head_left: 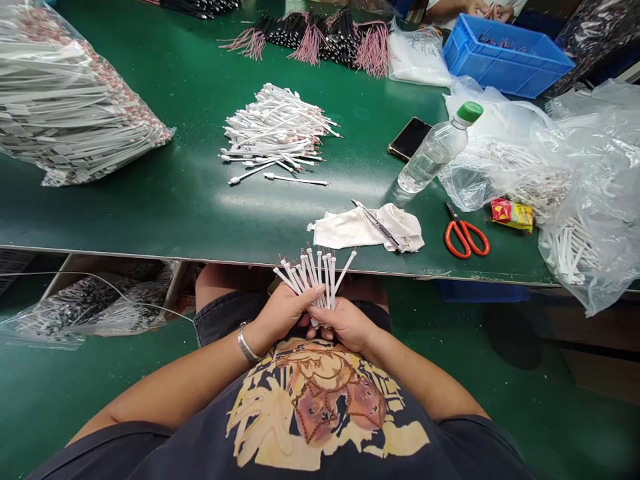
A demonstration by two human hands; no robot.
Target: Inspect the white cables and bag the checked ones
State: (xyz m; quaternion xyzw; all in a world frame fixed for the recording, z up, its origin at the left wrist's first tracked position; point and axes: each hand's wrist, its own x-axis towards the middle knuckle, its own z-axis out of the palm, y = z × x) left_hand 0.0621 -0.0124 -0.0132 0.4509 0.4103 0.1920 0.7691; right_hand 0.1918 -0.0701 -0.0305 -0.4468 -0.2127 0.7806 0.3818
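Note:
My left hand and my right hand meet over my lap, just below the table edge. Both are closed around the lower part of a fanned bunch of short white cables. The upper ends, tipped with thin reddish wires, spread upward and point toward the table. Parts of my fingers and the lower cable ends are hidden in the grip. Beyond my hands, a pile of similar white cables lies on the green table, with one single cable apart at its near side.
Near the edge lie a white cloth with tweezers and red-handled scissors. A water bottle stands by a phone. Cable-filled plastic bags overhang the right edge; a large bag stands left. Another person's hands are behind a blue bin.

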